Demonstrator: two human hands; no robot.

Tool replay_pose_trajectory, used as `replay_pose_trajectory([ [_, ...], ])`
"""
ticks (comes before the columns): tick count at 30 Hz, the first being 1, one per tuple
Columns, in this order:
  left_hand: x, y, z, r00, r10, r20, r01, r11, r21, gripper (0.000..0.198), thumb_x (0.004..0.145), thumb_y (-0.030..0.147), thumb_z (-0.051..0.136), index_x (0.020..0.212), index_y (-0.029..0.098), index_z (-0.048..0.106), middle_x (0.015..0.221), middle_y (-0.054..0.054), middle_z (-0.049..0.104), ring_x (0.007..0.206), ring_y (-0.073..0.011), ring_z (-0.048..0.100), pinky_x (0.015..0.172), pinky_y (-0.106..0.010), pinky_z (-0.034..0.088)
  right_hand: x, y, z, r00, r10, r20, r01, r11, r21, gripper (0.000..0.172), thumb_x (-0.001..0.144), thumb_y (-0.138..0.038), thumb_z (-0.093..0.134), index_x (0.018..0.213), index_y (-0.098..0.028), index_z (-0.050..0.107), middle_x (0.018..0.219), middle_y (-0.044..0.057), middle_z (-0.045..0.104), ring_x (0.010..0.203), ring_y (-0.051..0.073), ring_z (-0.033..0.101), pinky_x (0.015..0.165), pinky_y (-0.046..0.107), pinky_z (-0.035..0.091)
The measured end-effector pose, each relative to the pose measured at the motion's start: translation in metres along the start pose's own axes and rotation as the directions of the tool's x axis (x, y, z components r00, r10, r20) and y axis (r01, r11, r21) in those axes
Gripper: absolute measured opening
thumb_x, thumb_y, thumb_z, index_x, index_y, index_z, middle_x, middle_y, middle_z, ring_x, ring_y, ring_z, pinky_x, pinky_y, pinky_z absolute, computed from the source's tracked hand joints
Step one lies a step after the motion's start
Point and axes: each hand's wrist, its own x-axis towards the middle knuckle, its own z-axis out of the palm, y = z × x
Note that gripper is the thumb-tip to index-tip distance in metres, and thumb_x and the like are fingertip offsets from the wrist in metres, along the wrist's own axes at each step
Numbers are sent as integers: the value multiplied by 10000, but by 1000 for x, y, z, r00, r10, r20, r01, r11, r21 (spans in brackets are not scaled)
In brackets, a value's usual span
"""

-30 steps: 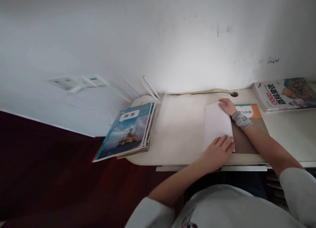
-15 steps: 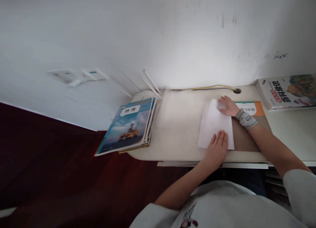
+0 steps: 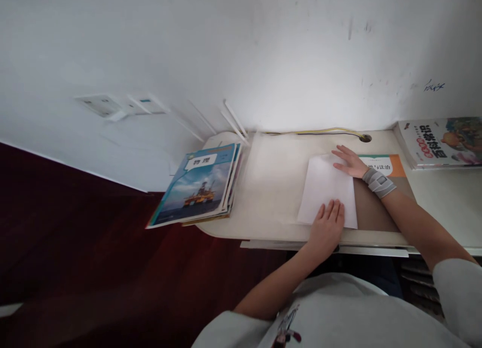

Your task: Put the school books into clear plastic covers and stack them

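A white sheet of paper point(image 3: 324, 185), seemingly folded, lies partly over a textbook point(image 3: 376, 207) with a brown, orange and green cover. My left hand point(image 3: 327, 230) rests flat on the sheet's near part, its fingers stretched out and close together. At the far right corner of the sheet, my right hand point(image 3: 350, 163) is open with its fingers spread over the paper's edge. A grey wristband point(image 3: 379, 183) wraps the right wrist. The left part of the textbook is hidden under the paper.
A stack of books topped by a blue book point(image 3: 199, 185) overhangs the left end of the white desk point(image 3: 269, 187). Further right lies a thick book point(image 3: 440, 142) by the wall. A yellow and black cable point(image 3: 320, 131) runs along the wall into a hole point(image 3: 365, 138).
The sheet's far end, raised and curled before, now lies flatter and looks wider. My left hand has shifted slightly left over the paper; my right hand stays near the far corner.
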Motion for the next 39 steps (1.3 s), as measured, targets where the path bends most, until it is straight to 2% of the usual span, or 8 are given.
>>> replay_pose_trajectory([
  [5,-2,-3,1,999,-1,48,1,1000,16,419,918,141,332,1307,57,466,1360,-188,482,1278,-249,442,1032,-402,393,-2,-14,-3,982,-24,187,52,988,-147,736,864,-662,295,1451,-219,292,1531,122,205,1412,321,93,1095,574,119],
  [13,-11,2,1,1000,-17,-3,17,999,41,412,906,135,336,1269,53,515,1289,-191,552,1227,-254,501,1063,-465,345,-3,-22,2,968,-71,242,130,962,-238,771,868,-665,247,1468,-181,242,1516,142,237,1405,313,145,1096,569,117],
  [18,-13,0,-2,1000,-4,17,4,1000,-5,418,909,145,336,1291,80,493,1318,-177,532,1240,-241,489,1076,-497,313,-4,-23,1,950,-129,283,195,957,-216,674,872,-646,281,1395,-239,404,1477,78,350,1379,318,236,1082,606,116],
  [25,-12,-8,-3,998,11,59,-5,994,-106,415,932,212,321,1307,113,469,1368,-153,491,1294,-244,424,1079,-510,287,-5,-27,10,991,-44,124,80,950,-301,677,902,-591,241,1417,-169,365,1486,167,304,1386,334,207,1072,614,121],
  [28,-13,-34,-11,999,-40,11,41,978,-205,428,935,354,357,1280,140,493,1371,-136,494,1306,-244,404,1070,-453,319,-3,-23,15,1000,5,16,-1,978,-211,696,896,-606,237,1428,-170,332,1496,168,283,1389,337,196,1066,629,128],
  [30,-17,-64,-19,971,-235,-45,218,946,-241,430,937,378,343,1259,143,505,1345,-151,515,1272,-248,441,1040,-420,356,-1,-17,14,994,57,-98,-63,996,-56,703,894,-615,217,1415,-162,350,1483,166,314,1383,311,226,1081,582,186],
  [34,-33,-128,-30,745,-659,106,661,707,-250,427,903,424,382,1100,100,579,1079,-196,639,1001,-301,603,848,-433,460,-11,2,6,948,214,-234,-158,959,237,714,892,-631,165,1353,-152,426,1350,171,478,1289,260,405,1064,458,331],
  [39,-40,-160,-29,757,-541,365,632,467,-618,219,777,385,549,690,187,585,810,-69,677,863,-244,621,827,-390,449,-66,13,-6,973,168,-155,-135,970,201,660,865,-648,299,1308,-194,484,1259,148,564,1188,282,512,1010,482,400],
])
